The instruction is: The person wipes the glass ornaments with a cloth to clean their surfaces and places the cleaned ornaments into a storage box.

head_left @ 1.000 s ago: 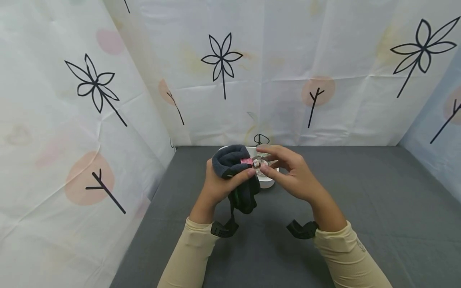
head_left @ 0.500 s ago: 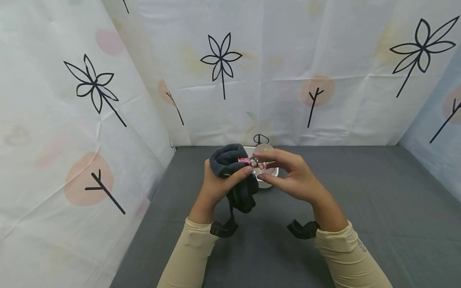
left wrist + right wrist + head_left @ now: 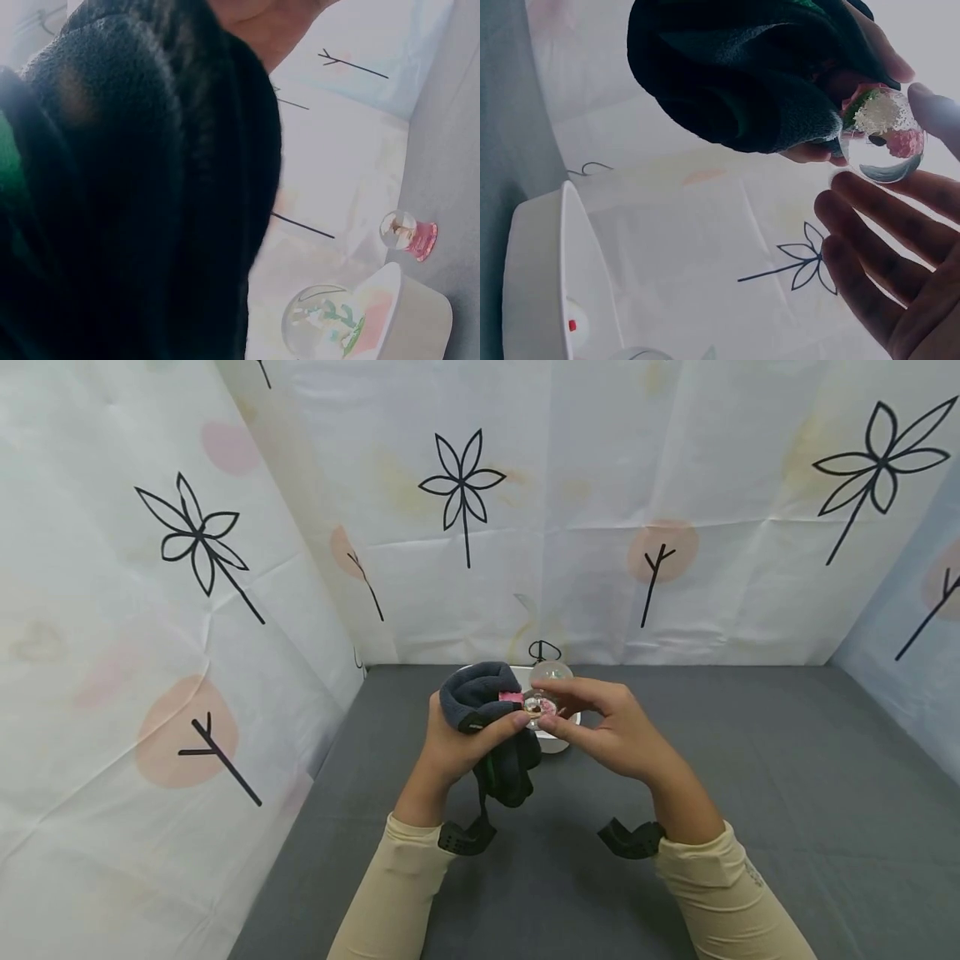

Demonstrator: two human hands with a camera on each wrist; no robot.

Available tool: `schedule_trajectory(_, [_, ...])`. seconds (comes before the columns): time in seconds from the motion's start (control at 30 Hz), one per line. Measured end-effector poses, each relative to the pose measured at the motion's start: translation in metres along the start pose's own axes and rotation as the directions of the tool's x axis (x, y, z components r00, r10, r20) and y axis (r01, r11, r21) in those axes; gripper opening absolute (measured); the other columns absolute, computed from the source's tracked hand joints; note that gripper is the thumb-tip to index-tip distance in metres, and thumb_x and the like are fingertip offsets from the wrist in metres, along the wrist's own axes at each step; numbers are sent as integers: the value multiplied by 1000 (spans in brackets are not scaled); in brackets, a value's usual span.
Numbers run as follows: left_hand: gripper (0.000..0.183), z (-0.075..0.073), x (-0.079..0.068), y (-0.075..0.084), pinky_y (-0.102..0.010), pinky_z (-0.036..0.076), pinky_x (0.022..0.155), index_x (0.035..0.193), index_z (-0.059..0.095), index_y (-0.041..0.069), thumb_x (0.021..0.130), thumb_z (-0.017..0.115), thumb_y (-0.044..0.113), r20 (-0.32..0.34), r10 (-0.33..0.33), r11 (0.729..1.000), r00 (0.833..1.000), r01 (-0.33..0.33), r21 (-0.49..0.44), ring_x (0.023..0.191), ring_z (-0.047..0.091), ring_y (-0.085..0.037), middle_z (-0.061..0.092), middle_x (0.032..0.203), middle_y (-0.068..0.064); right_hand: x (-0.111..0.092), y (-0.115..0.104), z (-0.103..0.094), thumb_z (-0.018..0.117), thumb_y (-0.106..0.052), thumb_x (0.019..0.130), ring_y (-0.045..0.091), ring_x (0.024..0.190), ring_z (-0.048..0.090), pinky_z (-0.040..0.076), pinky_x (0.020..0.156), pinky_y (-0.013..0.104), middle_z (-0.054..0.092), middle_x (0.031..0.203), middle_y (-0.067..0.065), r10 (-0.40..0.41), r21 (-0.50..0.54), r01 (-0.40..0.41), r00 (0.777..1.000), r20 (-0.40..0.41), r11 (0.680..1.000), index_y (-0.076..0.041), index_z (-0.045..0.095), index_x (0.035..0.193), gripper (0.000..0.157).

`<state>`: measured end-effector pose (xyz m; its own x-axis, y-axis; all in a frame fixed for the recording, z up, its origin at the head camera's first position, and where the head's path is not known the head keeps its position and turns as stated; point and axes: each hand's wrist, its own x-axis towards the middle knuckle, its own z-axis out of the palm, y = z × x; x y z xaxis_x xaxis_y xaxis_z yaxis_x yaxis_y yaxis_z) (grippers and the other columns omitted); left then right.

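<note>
A small snow globe with a pink base is held sideways between the hands. My left hand grips a dark grey-blue cloth that wraps round the base. The thumb of my right hand and its index finger pinch the clear ball. In the right wrist view, white and pink figures show inside the ball, and the other right fingers extend away from it. Folds of the cloth fill much of the left wrist view and hide the left fingers.
Behind the hands stands a white bin with a larger clear globe in it. Another small globe on a pink base stands on the grey table beyond the bin. Patterned white curtains enclose the table.
My right fingers were spread wider around the ball and have drawn in on it. The ball has turned, its inner figures showing differently. The left hand keeps its hold on the cloth.
</note>
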<state>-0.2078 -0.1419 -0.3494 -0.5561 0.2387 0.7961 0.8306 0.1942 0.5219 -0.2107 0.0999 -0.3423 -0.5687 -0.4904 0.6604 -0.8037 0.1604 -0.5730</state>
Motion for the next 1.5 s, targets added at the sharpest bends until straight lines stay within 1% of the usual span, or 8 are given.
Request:
schedule_trajectory(0.3, [24,0,1,0,-35,60,93,104,80,6,82,88,9,-49,-10,1000,999,11,11,97,71,-23,76,106,-11,2,-2,0,87,13,78,10,127,64,60,94,27,66,142,14,-99,85,99,995,-2,992,1,66,139,65])
schedule_trajectory(0.43, [24,0,1,-1,-36,60,94,105,80,5,82,88,7,-38,4,1000,999,-4,-1,100,72,-24,76,107,-12,3,-2,0,85,16,79,13,127,65,60,92,24,66,141,16,-144,95,143,990,7,985,1,67,137,62])
schedule_trajectory(0.53, [20,1,1,-1,-35,60,93,103,80,6,84,87,6,-35,-3,1000,999,3,-17,98,71,-23,76,106,-12,3,-1,1,84,16,79,14,110,71,61,87,25,71,130,16,-150,93,149,989,8,984,2,68,136,60])
schedule_trajectory(0.67, [13,1,1,-2,-36,59,92,98,80,7,86,85,8,-36,-6,999,999,4,-44,96,70,-22,76,103,-11,2,-2,1,83,11,84,12,87,73,61,78,24,77,111,10,-101,20,100,995,5,995,0,69,136,55])
schedule_trajectory(0.8, [16,1,1,-1,-37,60,93,97,80,8,90,85,21,-25,4,999,1000,-5,-44,98,70,-21,76,103,-9,1,-4,1,79,2,92,8,88,73,61,75,25,79,102,4,-12,-50,12,1000,5,999,-4,69,138,48])
schedule_trajectory(1.0, [27,1,0,0,-35,60,91,103,79,8,91,85,31,-36,-36,999,999,35,-29,96,70,-20,76,105,-8,0,-4,2,79,-1,93,15,96,75,64,80,30,77,119,10,30,-12,-30,999,13,999,-4,68,139,47])
schedule_trajectory(1.17, [22,1,0,2,-35,59,91,104,79,8,84,88,13,-39,-47,999,998,46,-21,96,70,-21,76,105,-9,0,-1,2,85,9,82,14,103,72,64,84,30,73,128,12,-36,58,38,999,-29,998,-2,70,134,55])
schedule_trajectory(1.5, [23,1,1,2,-33,59,90,104,81,8,82,88,11,-48,-16,1000,999,17,15,98,71,-21,77,107,-9,4,-1,1,88,20,71,16,130,65,58,97,25,70,138,5,-208,139,214,976,-61,967,4,73,125,58])
